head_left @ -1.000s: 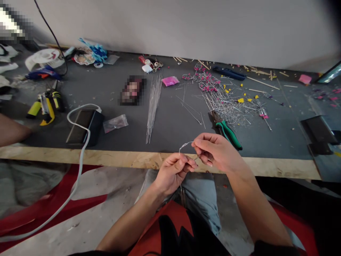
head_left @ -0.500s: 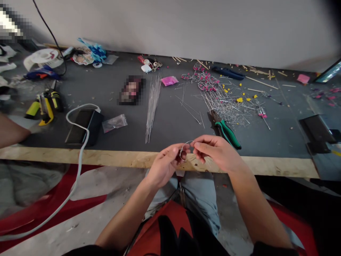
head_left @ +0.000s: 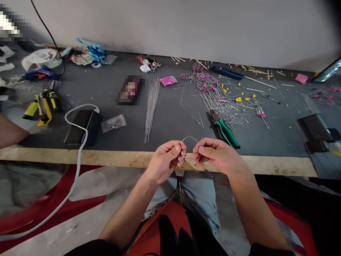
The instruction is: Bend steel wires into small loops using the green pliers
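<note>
A thin metal wire [head_left: 189,137] arches between my two hands above the table's front edge. My left hand [head_left: 168,156] pinches one part of it between thumb and fingers, and a short bit shows below the fingertips. My right hand [head_left: 213,153] pinches the other side of the arch. Just beyond my right hand lie green-handled pliers [head_left: 226,132]. Straight wires [head_left: 152,110] lie in a long bundle past my left hand. A few loose wires [head_left: 190,112] rest between bundle and pliers.
Behind the pliers spreads a heap of wire pieces [head_left: 226,105] with pink and yellow bits. A pink packet [head_left: 168,81] lies near the bundle. To the left are a clear bag [head_left: 114,123], a black box [head_left: 81,126] with a white cable, and yellow cutters [head_left: 44,108]. Another person's arm [head_left: 12,131] shows at far left.
My hands have moved slightly apart. The wire between them has opened from a small loop at my left fingers into a wider upward arch.
</note>
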Tool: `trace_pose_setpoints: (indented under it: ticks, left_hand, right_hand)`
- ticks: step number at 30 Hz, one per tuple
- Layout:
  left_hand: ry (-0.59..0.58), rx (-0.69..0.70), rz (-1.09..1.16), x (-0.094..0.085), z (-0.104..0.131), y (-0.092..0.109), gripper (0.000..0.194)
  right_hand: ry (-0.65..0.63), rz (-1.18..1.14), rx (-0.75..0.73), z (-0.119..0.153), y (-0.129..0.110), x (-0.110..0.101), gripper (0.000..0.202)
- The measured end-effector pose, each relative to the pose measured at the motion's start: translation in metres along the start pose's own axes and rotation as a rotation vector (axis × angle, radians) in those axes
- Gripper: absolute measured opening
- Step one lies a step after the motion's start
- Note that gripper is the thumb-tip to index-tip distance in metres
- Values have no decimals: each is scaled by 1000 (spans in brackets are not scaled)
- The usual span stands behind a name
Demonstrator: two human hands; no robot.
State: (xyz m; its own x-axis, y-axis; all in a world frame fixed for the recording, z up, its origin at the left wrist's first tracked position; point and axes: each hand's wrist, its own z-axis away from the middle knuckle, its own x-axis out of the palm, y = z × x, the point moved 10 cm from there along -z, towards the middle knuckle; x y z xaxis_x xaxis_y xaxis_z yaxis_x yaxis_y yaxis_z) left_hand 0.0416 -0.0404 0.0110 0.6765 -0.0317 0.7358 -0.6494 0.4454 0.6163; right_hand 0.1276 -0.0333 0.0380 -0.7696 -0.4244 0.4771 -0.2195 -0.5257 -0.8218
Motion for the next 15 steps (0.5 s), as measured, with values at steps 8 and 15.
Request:
trace_pose_setpoints:
  ticks: [8, 15]
  left_hand:
    - [38, 54, 19, -1, -1, 3, 14]
    - [-1, -24, -32, 5, 3, 1, 17]
  right_hand:
    - [41, 85, -54, 2, 0, 4, 12]
    - [125, 79, -68, 3, -1, -6, 16]
